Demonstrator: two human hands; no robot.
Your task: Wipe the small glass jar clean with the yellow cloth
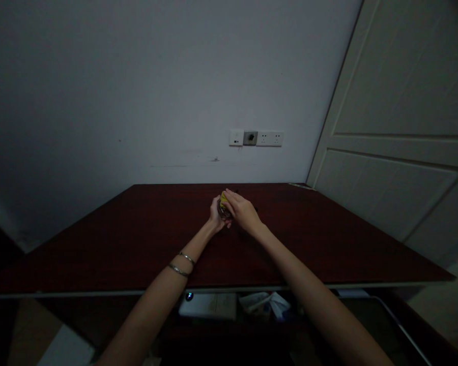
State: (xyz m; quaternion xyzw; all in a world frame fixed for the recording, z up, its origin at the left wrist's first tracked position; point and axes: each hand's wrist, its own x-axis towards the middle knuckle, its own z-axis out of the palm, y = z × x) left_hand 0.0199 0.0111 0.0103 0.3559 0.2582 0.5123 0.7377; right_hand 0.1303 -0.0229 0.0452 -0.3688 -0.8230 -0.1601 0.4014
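Note:
My left hand (pixel 216 212) is closed around a small, dark, shiny object (pixel 224 212), cupping it from the left and below. Its exact kind is too dim and too covered to make out. On top of it, my right hand (pixel 243 209) presses a small yellow piece (pixel 223 199), a cloth or a sponge, with its fingers bent over it. Both hands are together over the far middle of the dark red tabletop (pixel 137 244). Behind the right hand, dark bits of something stick out, mostly hidden. Two bangles (pixel 183 264) circle my left forearm.
A wall with sockets (pixel 269 139) stands behind the table, and a pale panelled door (pixel 397 127) is at the right. Under the front edge, an open shelf holds a white box (pixel 209 306) and a crumpled tissue pack (pixel 267 305). A thin strip (pixel 301 186) lies at the back right corner.

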